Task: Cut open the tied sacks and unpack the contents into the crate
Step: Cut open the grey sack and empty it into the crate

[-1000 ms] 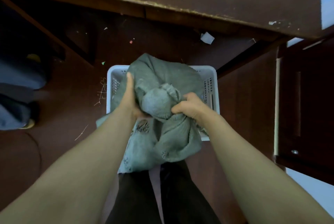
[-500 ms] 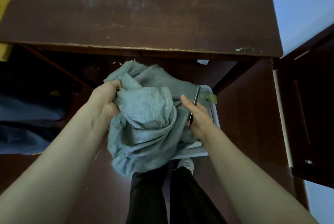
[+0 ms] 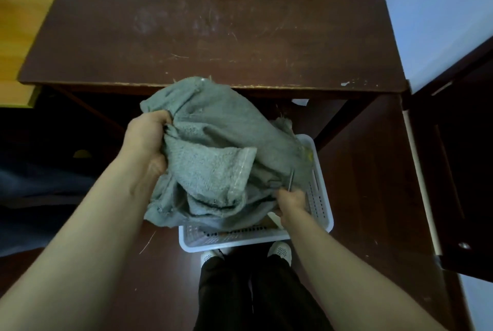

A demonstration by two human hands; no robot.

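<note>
- Head view: left hand (image 3: 145, 143) clenches the far-left edge of a crumpled grey woven sack (image 3: 213, 159), held above the floor, just near of the table's edge.
- Sack hangs bunched over a white perforated plastic crate (image 3: 320, 213), hiding most of its inside; which way its mouth points cannot be told.
- Right hand (image 3: 290, 204), fingers curled, grips a thin metal tool (image 3: 291, 182), shaft running near to far, tip at the sack.
- Scuffed dark brown wooden table (image 3: 213, 37) stands beyond; dark wood floor (image 3: 373, 170); pale wall (image 3: 440, 10) at right.
</note>
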